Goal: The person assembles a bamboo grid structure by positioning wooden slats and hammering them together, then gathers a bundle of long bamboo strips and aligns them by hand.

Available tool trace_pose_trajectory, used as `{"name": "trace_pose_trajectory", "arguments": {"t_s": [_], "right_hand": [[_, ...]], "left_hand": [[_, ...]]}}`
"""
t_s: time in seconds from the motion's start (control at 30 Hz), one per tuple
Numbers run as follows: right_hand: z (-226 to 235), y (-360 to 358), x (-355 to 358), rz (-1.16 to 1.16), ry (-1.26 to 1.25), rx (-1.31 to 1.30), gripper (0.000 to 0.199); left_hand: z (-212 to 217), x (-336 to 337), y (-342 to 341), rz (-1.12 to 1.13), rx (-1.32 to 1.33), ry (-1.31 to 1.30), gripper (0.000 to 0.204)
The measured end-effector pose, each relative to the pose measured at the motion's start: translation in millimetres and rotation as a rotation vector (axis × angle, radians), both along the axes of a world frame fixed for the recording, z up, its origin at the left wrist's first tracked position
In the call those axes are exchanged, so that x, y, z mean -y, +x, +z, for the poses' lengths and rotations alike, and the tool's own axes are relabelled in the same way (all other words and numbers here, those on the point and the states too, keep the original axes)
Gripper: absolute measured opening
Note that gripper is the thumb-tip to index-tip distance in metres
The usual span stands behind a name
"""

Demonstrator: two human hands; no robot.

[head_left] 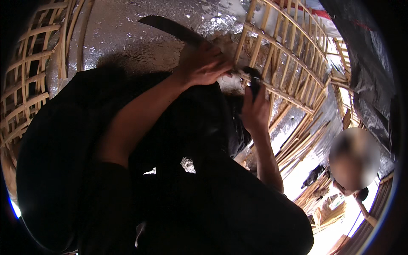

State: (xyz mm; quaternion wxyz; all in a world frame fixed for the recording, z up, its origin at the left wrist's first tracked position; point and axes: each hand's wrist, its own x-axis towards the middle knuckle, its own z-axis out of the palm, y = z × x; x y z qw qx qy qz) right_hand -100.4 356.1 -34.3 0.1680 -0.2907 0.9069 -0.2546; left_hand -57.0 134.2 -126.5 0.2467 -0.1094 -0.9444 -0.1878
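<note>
My left hand (206,66) is closed at the near end of a machete (170,29), whose dark curved blade points away to the far left. The fingers hide that end of it, so the handle does not show. Just to the right, my right hand (255,112) has its fingers bent around a small black object (254,83) with a shiny spot; its kind cannot be made out. Between the hands, close to the fingertips, lies the corner of a bamboo lattice panel (282,51). My dark-clothed legs fill the space below.
Another bamboo lattice (27,78) stands at the left. Shiny dark sheeting (112,32) covers the ground ahead. Loose bamboo strips (304,136) lie to the right, and beyond them sits another person (355,159). Dark plastic sheeting (367,63) hangs at the far right.
</note>
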Motion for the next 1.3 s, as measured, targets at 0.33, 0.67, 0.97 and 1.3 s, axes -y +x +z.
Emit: {"name": "trace_pose_trajectory", "arguments": {"t_s": [0.33,0.67,0.97,1.3], "right_hand": [[-25,8,-33,-0.016,-0.068,-0.231,0.043],[-21,13,-33,-0.333,-0.354,0.186,0.045],[-51,18,-32,-0.008,-0.161,-0.207,0.052],[-22,-27,-35,-0.062,-0.093,-0.054,0.05]], "left_hand": [[0,-4,5,-0.031,0.068,0.036,0.026],[2,-6,2,-0.049,0.002,0.04,0.026],[2,-3,1,-0.052,-0.014,0.034,0.027],[5,-4,5,-0.063,0.113,-0.01,0.028]]}}
